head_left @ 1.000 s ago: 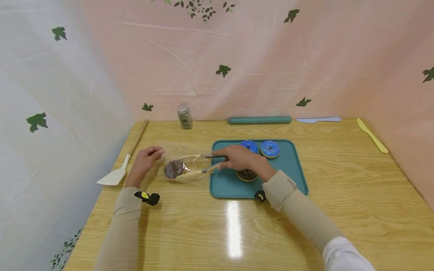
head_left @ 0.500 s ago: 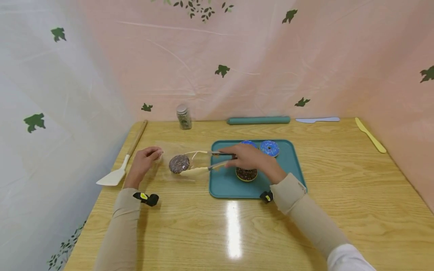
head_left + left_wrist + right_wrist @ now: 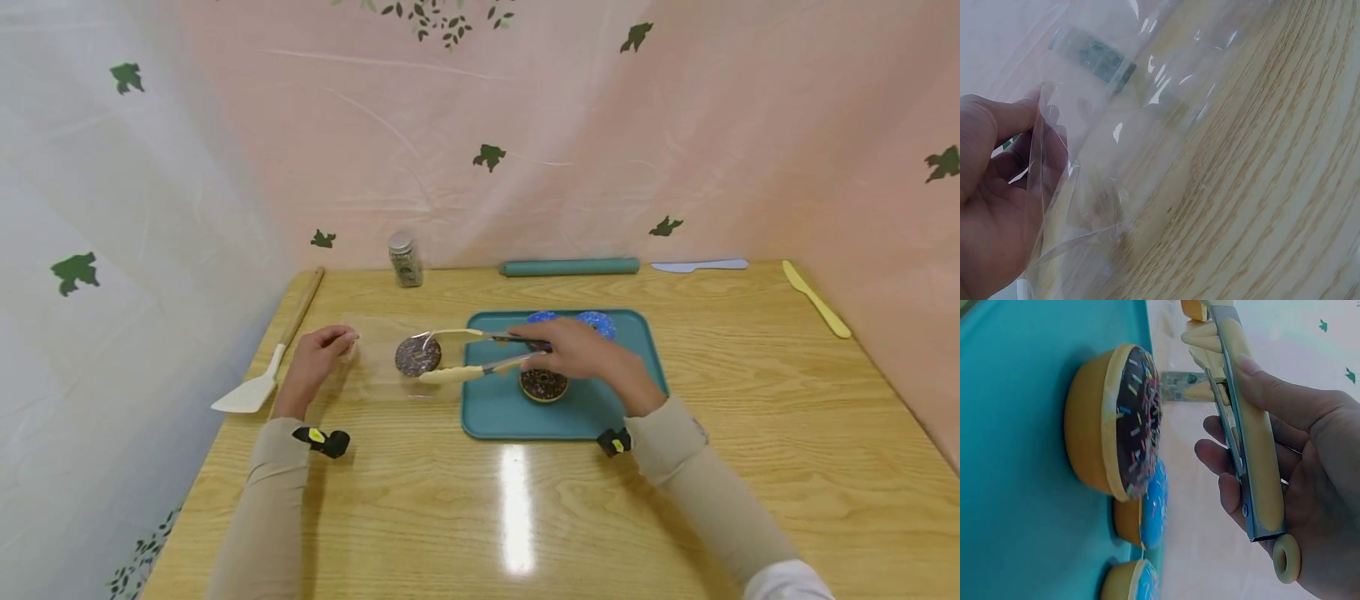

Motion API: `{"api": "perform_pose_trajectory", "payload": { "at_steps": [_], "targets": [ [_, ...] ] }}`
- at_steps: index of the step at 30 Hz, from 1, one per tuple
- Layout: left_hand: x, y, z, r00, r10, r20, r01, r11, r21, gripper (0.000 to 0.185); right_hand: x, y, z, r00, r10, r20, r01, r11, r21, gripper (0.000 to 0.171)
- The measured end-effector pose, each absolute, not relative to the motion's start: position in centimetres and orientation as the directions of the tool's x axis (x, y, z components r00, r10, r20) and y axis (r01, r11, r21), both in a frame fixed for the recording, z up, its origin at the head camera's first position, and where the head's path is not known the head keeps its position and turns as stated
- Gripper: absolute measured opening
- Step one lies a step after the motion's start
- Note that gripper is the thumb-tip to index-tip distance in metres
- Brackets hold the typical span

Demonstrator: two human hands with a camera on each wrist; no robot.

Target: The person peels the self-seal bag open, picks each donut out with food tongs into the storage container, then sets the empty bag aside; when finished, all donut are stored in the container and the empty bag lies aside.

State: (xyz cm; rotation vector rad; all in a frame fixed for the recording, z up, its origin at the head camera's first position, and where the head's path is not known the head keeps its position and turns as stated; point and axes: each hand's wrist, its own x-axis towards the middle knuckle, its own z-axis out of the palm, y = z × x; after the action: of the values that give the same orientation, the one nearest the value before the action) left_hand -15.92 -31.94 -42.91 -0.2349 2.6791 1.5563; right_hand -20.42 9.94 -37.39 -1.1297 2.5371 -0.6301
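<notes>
A: Our right hand (image 3: pixel 581 354) grips the tongs (image 3: pixel 465 357), fingers (image 3: pixel 1235 456) curled round both arms near the hinge, and the tips pinch a chocolate sprinkled donut (image 3: pixel 417 356) well ahead of the fingertips, over the clear plastic bag (image 3: pixel 382 358).

B: Our left hand (image 3: pixel 318 358) pinches the bag's edge between thumb and fingers (image 3: pixel 1004 119). We judge the film thin, limp and slippery, best held at the mouth.

A: The donut looks light and stiff; we'd squeeze it across its rim, gently, since the icing may be slick.

B: On the teal tray (image 3: pixel 645 367), another chocolate donut (image 3: pixel 543 385) sits just under our right hand, which half covers the blue donuts (image 3: pixel 600 321). We can't make out where the bag opens on the surface (image 3: pixel 525 517).
</notes>
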Motion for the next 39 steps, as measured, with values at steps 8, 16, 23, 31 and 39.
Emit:
{"api": "perform_pose_trajectory", "payload": {
  "at_steps": [8,16,23,31,39],
  "targets": [
    [-16.0,-31.9,-42.9,-0.986,-0.128,-0.111,-0.161,0.491,0.856,0.044,-20.1,11.8,-37.1,-0.675,-0.733,-0.083,-0.617,0.623,-0.481,0.060],
    [-16.0,-31.9,-42.9,-0.988,-0.118,-0.098,-0.144,0.500,0.854,0.044,-19.7,14.9,-37.4,-0.706,-0.708,-0.031,-0.601,0.621,-0.502,0.061],
    [-16.0,-31.9,-42.8,-0.986,-0.127,-0.106,-0.157,0.512,0.844,0.043,-19.2,18.0,-37.4,-0.747,-0.665,-0.015,-0.562,0.643,-0.521,0.062],
    [-15.9,-32.0,-42.9,-0.985,-0.136,-0.102,-0.159,0.521,0.839,0.045,-17.7,21.3,-37.3,-0.809,-0.588,-0.022,-0.489,0.692,-0.531,0.061],
    [-15.8,-31.9,-42.9,-0.985,-0.140,-0.100,-0.159,0.523,0.837,0.044,-15.7,24.1,-37.3,-0.855,-0.518,-0.036,-0.413,0.720,-0.557,0.062]
  ]
}}
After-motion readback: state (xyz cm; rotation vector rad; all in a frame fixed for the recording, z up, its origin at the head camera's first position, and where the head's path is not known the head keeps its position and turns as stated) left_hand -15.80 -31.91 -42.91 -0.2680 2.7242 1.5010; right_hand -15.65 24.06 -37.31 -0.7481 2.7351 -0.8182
